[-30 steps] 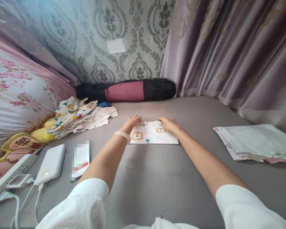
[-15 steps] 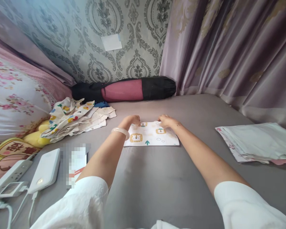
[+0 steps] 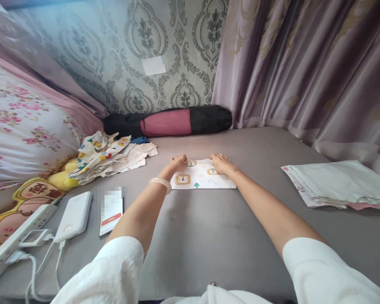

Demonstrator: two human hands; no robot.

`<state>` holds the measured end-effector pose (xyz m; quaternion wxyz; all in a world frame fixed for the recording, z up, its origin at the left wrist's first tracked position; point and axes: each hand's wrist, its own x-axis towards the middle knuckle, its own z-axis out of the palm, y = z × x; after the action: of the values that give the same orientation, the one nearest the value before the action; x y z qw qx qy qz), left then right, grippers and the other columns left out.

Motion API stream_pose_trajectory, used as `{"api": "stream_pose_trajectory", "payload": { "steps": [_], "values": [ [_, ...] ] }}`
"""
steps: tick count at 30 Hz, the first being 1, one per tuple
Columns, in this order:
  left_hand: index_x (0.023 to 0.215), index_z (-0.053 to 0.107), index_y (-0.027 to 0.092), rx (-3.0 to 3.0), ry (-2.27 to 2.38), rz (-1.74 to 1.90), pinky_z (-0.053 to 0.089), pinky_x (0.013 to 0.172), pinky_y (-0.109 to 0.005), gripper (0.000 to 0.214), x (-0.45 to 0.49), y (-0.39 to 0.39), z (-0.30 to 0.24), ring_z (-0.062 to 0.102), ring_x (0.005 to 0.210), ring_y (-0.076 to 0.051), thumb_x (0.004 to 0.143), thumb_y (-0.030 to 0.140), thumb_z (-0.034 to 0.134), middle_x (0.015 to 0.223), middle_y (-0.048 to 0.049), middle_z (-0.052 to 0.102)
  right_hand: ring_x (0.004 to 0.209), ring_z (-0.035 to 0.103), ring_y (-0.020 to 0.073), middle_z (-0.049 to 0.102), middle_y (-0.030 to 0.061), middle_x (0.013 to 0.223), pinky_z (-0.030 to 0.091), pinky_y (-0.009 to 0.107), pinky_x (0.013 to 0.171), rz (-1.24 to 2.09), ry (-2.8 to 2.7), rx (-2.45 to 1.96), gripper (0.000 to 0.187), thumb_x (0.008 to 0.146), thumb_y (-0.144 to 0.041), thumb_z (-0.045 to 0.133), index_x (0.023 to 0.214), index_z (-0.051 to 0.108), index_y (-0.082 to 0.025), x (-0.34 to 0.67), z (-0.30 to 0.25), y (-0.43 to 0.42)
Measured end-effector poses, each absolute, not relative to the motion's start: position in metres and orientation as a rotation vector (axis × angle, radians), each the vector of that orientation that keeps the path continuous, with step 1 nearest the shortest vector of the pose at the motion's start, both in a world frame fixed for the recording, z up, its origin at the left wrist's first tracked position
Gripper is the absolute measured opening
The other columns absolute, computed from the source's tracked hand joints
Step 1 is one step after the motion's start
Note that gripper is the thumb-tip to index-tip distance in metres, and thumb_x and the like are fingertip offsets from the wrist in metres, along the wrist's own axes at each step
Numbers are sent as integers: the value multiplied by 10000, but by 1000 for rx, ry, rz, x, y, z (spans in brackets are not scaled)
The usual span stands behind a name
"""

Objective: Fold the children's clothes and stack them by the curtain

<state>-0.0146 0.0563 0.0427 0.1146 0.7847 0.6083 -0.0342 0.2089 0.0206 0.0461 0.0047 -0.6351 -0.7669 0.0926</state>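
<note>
A white cloth with printed lion faces and green leaves (image 3: pixel 202 180) lies folded into a flat rectangle on the grey bed sheet. My left hand (image 3: pixel 178 161) is closed at its far left corner, the fingers curled in and partly hidden. At the far right corner my right hand (image 3: pixel 221 163) grips the edge, thumb side inward, with the fingertips mostly out of sight. A pale bangle (image 3: pixel 161 182) circles my left wrist.
Left of my arm lie a phone (image 3: pixel 111 213), a white power bank (image 3: pixel 74 216) and a power strip (image 3: pixel 22 236) with cables. Behind them is a pile of crumpled patterned clothes (image 3: pixel 114 158). A folded cloth stack (image 3: pixel 335 183) sits right. A black-and-pink long bag (image 3: pixel 167 121) lines the wall.
My left hand has curled more tightly at the cloth's far left corner. My right hand stays at the far right corner. The head view has shifted slightly.
</note>
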Motion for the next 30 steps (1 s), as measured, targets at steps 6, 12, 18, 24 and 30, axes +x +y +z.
{"api": "stream_pose_trajectory", "payload": {
  "steps": [6, 12, 18, 24, 30],
  "values": [
    [1153, 571, 252, 2386, 1807, 37, 335, 999, -402, 285, -19, 44, 44, 596, 1152, -229, 908, 211, 430, 1184, -77, 692, 1125, 545, 253, 656, 149, 1161, 322, 365, 991, 174, -2418, -1874, 294, 940, -125, 421, 1211, 530, -161, 212, 52, 1],
    [1025, 661, 210, 2412, 1767, 59, 320, 1001, -414, 224, -23, 34, 69, 611, 1102, -250, 870, 226, 499, 1124, -94, 721, 1145, 542, 247, 662, 107, 1212, 308, 363, 1012, 58, -2471, -1776, 316, 916, -101, 453, 1187, 595, -177, 225, 57, 4],
    [1025, 692, 221, 2431, 1635, 80, 363, 953, -348, 243, -36, 34, 98, 621, 1046, -218, 845, 322, 563, 1093, -31, 739, 1191, 561, 251, 673, 88, 1240, 332, 365, 1012, 119, -2470, -1826, 296, 920, -181, 513, 1173, 661, -218, 235, 79, 5],
    [919, 728, 179, 2363, 1366, 208, 400, 661, -234, 282, -47, 41, 127, 596, 777, -160, 733, 366, 631, 796, 10, 706, 1104, 615, 244, 720, 56, 1149, 373, 347, 963, 167, -2445, -1799, 249, 896, -224, 573, 1114, 694, -233, 246, 108, 2],
    [971, 732, 173, 2401, 1389, 372, 416, 756, -264, 295, -43, 41, 150, 600, 817, -163, 745, 337, 635, 841, 5, 708, 1069, 602, 253, 721, 64, 1119, 370, 351, 954, 42, -2346, -1723, 273, 900, -209, 542, 1136, 680, -217, 256, 127, 0]
  ]
}}
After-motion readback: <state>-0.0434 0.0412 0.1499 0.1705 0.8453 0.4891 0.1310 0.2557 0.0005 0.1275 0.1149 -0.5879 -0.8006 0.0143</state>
